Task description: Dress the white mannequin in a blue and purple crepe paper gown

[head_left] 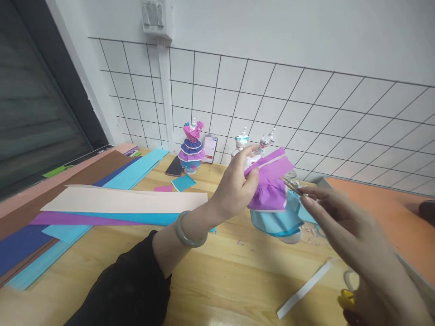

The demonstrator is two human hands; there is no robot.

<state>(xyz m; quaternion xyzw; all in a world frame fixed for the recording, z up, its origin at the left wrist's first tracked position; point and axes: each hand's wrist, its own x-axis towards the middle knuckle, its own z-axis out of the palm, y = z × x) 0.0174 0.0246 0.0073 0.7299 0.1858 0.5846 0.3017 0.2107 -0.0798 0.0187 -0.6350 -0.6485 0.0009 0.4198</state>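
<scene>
My left hand [233, 185] pinches a folded purple paper strip [277, 167] between thumb and fingers. Just below the strip, a gathered purple ruffle with a pale edge [270, 197] lies over a light blue paper skirt [277, 219] on a small stand. From the right, my right hand [343, 222] grips slim metal tweezers [292, 185], their tips close to the right side of the purple paper. Part of the tweezers is hidden by my fingers. White figurine tops [242, 140] show behind my left hand.
Long coloured paper sheets [125, 201] cover the table's left side. At the back stand a ruffled paper dress [192, 149], a propped phone [210, 149] and a flat dark phone [174, 166]. A white strip [306, 287] lies at front right, near an orange board [384, 213].
</scene>
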